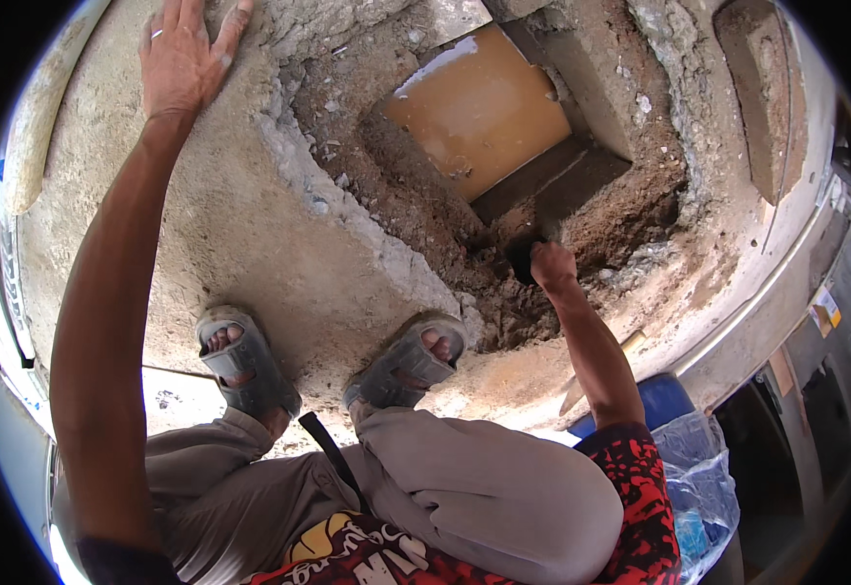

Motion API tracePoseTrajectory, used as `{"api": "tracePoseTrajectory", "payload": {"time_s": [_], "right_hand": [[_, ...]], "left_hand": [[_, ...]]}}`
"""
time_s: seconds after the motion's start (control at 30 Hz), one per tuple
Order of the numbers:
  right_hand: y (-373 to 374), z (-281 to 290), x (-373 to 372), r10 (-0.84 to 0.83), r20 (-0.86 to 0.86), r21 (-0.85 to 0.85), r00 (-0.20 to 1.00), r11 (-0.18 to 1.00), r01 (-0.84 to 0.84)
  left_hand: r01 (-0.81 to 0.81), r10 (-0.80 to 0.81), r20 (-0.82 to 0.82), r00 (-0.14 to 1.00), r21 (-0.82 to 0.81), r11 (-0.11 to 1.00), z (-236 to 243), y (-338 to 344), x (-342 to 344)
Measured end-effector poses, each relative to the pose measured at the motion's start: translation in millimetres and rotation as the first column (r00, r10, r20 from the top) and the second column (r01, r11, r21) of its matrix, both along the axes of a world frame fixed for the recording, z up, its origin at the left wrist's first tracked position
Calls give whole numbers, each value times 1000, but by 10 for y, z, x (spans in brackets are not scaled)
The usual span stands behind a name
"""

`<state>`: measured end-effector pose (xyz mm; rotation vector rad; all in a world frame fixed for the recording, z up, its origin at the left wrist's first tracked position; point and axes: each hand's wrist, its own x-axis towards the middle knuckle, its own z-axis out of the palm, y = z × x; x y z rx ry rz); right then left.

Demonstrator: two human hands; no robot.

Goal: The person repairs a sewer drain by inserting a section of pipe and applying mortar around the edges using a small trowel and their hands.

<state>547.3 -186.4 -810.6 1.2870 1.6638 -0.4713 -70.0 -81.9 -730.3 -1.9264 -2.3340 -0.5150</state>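
Observation:
My left hand (187, 60) rests on the concrete floor (220, 195) at the upper left, fingers spread, a ring on one of them. In the dug-out pit, my right hand (553, 265) is closed beside a dark hole (523, 259) in the soil. Whatever its fingers hold, if anything, cannot be made out. Just beyond it is a square, box-like recess with grey cement walls (581, 83). A tan, flat panel (484, 112) fills most of the recess, with a chipped white edge. Loose brown soil (630, 219) surrounds the recess.
Broken concrete (401, 263) edges the pit. My sandalled feet (250, 361) are on the near side. A wooden-handled tool (632, 341) lies by my right forearm, near a blue container (664, 400) and a clear plastic bag (703, 468). A long trough (762, 97) runs at the far right.

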Motion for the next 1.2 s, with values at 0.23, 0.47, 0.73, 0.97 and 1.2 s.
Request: {"api": "tracePoseTrajectory", "payload": {"time_s": [0.23, 0.47, 0.73, 0.97, 1.2], "right_hand": [[865, 1472, -1095, 1, -265, -42, 964, 999, -13], [131, 123, -83, -161, 131, 32, 978, 987, 158], [776, 1449, -1014, -34, -147, -58, 989, 998, 26], [249, 180, -461, 103, -311, 70, 945, 994, -85], [945, 1395, -1270, 274, -270, -74, 923, 950, -303]], "left_hand": [[-62, 56, -60, 997, -89, 994, 202, -185, -235], [-2, 3, 32, 999, -30, 1000, 80, -42, 69], [-24, 18, -71, 997, -84, 996, 175, -170, -274], [19, -19, -23, 1000, -1, 1000, 26, 75, -91], [-35, 28, -73, 997, -92, 995, 176, -149, -255]]}}
